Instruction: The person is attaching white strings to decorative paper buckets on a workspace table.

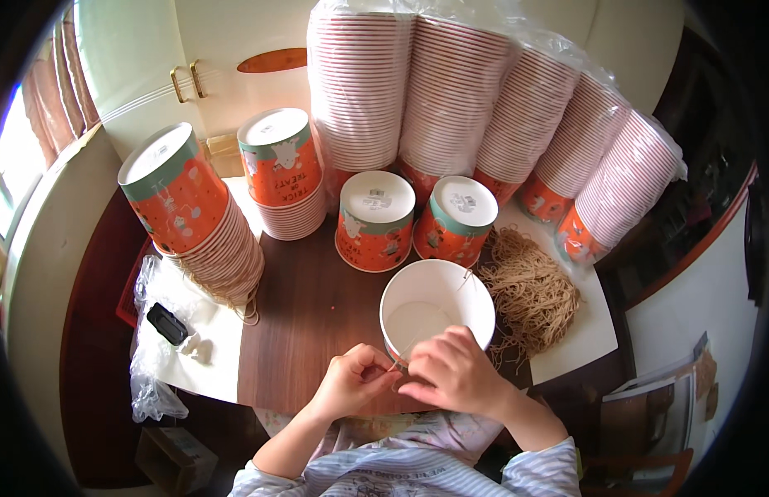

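Observation:
An upright white-lined paper bucket (pixel 462 291) stands mouth up at the table's near edge. A tan cord (pixel 468 280) shows at its far rim. My left hand (pixel 357 384) is closed in a pinch at the near rim, with a thin piece of cord (pixel 394 363) at its fingertips. Beside it, my right hand (pixel 455 371) bends its fingers over the near right rim. They are closed, but what they hold is hidden behind the knuckles. To the right of the bucket lies a loose heap of tan cords (pixel 533 294).
Two upside-down orange buckets (pixel 374 234) stand just beyond. Tall plastic-wrapped bucket stacks (pixel 450 91) line the back right. Two more stacks (pixel 223 236) stand at the left, cords under the nearer one. A black object (pixel 167 324) and clear plastic (pixel 152 377) lie at the left edge.

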A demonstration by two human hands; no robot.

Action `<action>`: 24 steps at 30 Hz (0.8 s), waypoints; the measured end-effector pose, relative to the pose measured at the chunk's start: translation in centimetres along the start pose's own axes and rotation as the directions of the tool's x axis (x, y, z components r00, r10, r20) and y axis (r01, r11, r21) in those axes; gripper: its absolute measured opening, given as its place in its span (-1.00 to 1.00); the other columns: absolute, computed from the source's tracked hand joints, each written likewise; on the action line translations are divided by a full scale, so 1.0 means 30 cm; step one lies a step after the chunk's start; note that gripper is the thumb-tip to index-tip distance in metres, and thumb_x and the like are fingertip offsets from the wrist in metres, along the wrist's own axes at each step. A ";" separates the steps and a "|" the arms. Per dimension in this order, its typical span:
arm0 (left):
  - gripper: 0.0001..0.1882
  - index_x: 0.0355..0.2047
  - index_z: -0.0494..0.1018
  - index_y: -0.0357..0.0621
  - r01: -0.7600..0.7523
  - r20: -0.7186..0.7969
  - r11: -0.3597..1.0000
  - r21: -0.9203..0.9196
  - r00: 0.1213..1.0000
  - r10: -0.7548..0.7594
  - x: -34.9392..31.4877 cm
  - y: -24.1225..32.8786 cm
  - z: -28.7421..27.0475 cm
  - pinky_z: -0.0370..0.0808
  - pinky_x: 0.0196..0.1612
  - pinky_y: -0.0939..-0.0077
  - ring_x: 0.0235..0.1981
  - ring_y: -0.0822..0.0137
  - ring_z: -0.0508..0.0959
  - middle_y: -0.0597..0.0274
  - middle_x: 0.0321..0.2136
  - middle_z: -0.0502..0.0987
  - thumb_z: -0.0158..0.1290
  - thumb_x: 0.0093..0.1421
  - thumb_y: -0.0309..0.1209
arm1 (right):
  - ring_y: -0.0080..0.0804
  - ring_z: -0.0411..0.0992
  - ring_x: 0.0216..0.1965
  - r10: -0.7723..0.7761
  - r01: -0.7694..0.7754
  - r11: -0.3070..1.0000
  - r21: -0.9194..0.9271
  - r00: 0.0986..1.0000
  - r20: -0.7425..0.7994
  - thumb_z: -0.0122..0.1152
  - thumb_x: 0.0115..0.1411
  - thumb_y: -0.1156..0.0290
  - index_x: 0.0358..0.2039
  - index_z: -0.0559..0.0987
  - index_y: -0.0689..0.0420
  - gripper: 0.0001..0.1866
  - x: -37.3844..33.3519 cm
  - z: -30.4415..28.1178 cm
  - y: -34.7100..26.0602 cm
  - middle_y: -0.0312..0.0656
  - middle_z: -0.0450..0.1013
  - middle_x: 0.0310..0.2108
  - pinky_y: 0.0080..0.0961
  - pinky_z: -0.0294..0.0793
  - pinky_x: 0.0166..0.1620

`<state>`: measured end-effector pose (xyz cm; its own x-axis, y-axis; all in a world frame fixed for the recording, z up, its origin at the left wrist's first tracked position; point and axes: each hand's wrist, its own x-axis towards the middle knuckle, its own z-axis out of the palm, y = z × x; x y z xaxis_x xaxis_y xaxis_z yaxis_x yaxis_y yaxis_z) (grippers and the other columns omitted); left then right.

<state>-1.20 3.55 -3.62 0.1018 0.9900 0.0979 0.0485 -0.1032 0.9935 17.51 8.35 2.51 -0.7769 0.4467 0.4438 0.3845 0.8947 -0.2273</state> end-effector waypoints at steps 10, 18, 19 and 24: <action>-0.83 -0.38 0.35 -0.31 -0.074 -0.003 0.995 -0.060 0.997 0.074 0.011 0.040 0.003 0.44 -0.40 0.70 -0.43 0.56 0.51 0.19 -0.43 0.54 0.11 0.06 -0.52 | -0.34 0.43 -0.35 0.077 -0.078 0.959 0.274 0.997 0.013 0.31 -0.15 0.50 -0.31 0.42 0.10 -0.66 0.030 0.040 0.009 -0.27 0.46 -0.41 -0.33 0.33 -0.14; -0.84 -0.35 0.37 -0.26 -0.005 -0.117 0.999 -0.054 0.993 -0.001 -0.028 0.060 0.002 0.42 -0.44 0.65 -0.50 0.52 0.49 0.20 -0.45 0.52 0.08 0.05 -0.52 | -0.39 0.44 -0.43 0.297 -0.277 0.892 0.358 0.955 -0.002 0.30 -0.11 0.52 -0.43 0.40 0.10 -0.75 0.017 0.045 0.008 -0.33 0.47 -0.51 -0.48 0.30 -0.20; -0.83 -0.36 0.39 -0.23 0.022 -0.166 0.993 0.118 0.986 -0.002 -0.040 0.064 0.001 0.42 -0.45 0.62 -0.52 0.47 0.48 0.22 -0.47 0.51 0.11 0.02 -0.51 | -0.39 0.44 -0.43 0.294 -0.274 0.892 0.359 0.956 -0.001 0.30 -0.11 0.52 -0.43 0.40 0.10 -0.75 0.017 0.042 0.010 -0.33 0.47 -0.51 -0.48 0.30 -0.20; -0.80 -0.44 0.46 -0.13 -0.141 -0.222 0.890 0.434 0.941 0.257 -0.046 0.016 0.059 0.43 -0.46 0.46 -0.46 0.28 0.45 0.26 -0.51 0.45 0.21 -0.12 -0.51 | -0.47 0.45 -0.42 0.372 -0.361 0.806 0.469 0.925 0.074 0.31 -0.08 0.51 -0.43 0.36 0.12 -0.73 0.015 0.040 0.011 -0.34 0.48 -0.50 -0.50 0.28 -0.14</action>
<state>0.44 1.96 -3.39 -0.1122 0.9262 0.3600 0.4598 -0.2728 0.8451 16.68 8.85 1.59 -0.6130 0.7454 0.2619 0.3565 0.5568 -0.7503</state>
